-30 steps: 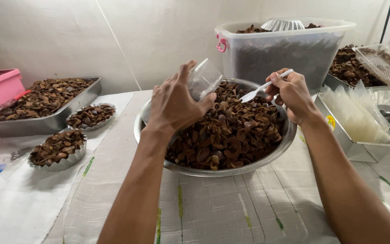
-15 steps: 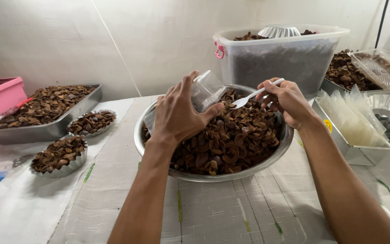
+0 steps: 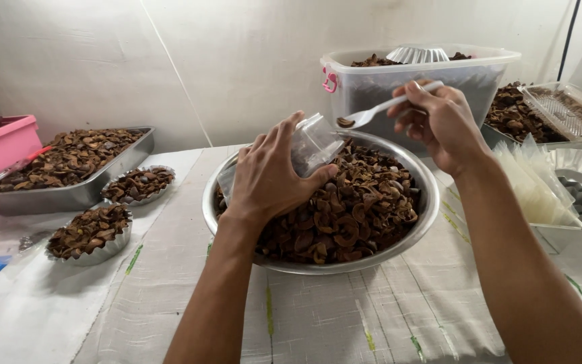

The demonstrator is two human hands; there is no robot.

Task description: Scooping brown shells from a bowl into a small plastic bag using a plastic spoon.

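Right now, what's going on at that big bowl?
A person is filling a small clear plastic container, held tilted in the left hand over a large metal bowl of brown dried pieces. The right hand holds a white plastic spoon with a piece on its tip at the container's mouth. To the left sit a metal tray and two small foil cups of the same pieces.

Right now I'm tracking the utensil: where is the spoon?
In the head view, the spoon is in the right hand, above the bowl's far rim, its tip at the clear bag.
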